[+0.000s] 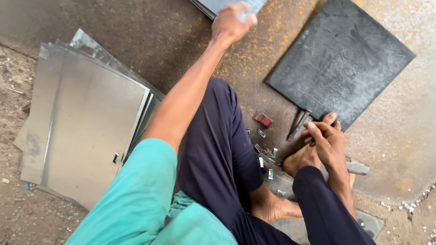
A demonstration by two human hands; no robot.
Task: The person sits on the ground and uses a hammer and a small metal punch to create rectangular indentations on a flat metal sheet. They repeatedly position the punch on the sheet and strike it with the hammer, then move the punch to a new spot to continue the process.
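Note:
My left hand (pixel 231 20) is stretched far forward, and its fingers close over the edge of a thin shiny metal sheet (pixel 213 5) at the top of the view; motion blurs the hand. My right hand (pixel 326 140) rests low by my bare foot (pixel 302 159). Its fingers curl around the end of a dark, narrow metal tool (pixel 297 122), whose tip points toward the floor beside a dark square slab (pixel 340 61). Small bent metal pieces (pixel 268 156) lie scattered by my knee.
A stack of large shiny metal sheets (pixel 86 122) lies on the left. A small red-and-grey object (pixel 262 119) sits near the metal pieces. A grey metal block on a wooden piece (pixel 358 169) lies behind my right wrist. The floor is rusty metal edged with dirt.

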